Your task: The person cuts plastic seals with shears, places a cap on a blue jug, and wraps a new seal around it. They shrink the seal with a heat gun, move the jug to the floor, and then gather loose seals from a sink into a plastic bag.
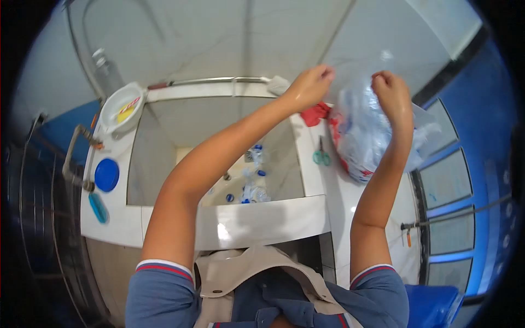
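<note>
My left hand [313, 86] is raised past the sink's back right corner, fingers curled together; whatever they may pinch is too small to make out. My right hand [392, 95] is closed at the top of a bulging clear plastic bag [355, 128] with red print, its film reaching up to the fingertips. The bag stands on the counter right of the sink and seems full of crumpled clear plastic. A red cloth [314, 115] lies beside it, below my left hand. Green-handled scissors [321, 157] rest in front of the cloth.
In the sink [164, 142] lie several clear plastic bottles [254, 192] and blue caps [229, 197]. On the left ledge are a white basin [109, 126], a blue lid [106, 175], a teal brush [98, 208] and a tap [71, 158]. A long-handled tool [219, 80] lies along the back.
</note>
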Available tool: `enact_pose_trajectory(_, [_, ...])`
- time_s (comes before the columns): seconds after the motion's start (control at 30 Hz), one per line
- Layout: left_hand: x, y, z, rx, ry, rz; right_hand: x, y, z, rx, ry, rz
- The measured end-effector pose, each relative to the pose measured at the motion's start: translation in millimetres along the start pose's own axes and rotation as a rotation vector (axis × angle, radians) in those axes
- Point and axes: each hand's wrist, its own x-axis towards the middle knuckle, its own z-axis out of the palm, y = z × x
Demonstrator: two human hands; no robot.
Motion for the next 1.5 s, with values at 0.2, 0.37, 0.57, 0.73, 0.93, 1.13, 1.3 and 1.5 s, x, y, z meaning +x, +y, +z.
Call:
enact_pose_trajectory(0.2, [-233,-58,-155,0.448,0.128,-0.44,-70,-45,218,0.23,-0.845,-0.28])
enact_pose_trajectory(0.37, [-391,-65,-243,0.881,0.419,-0.647,-149,4,466,-0.053,-1.283,-0.44])
enact_pose_trajectory(0.57, [-442,-71,-242,1.057,0.305,-0.724,-201,29,638,-0.247,-1.329,-0.545])
enact_pose_trajectory(0.73, [-433,-71,-246,1.055,0.32,-0.757,-221,42,674,-0.504,-1.321,-0.482])
enact_pose_trajectory(0.93, [-426,-74,-250,1.068,0.26,-0.864,-216,86,687,-0.613,-1.297,-0.327])
enact_pose_trajectory(1.13, [-429,-76,-252,1.009,0.22,-0.875,-239,116,685,-0.71,-1.339,-0.2])
enact_pose_trajectory(1.3, [-426,-76,-253,1.046,0.221,-0.877,-302,136,646,-0.389,-1.35,0.069])
enact_pose_trajectory(1.5, [-426,-76,-247,1.023,0.257,-0.862,-418,59,599,-0.329,-1.553,0.111])
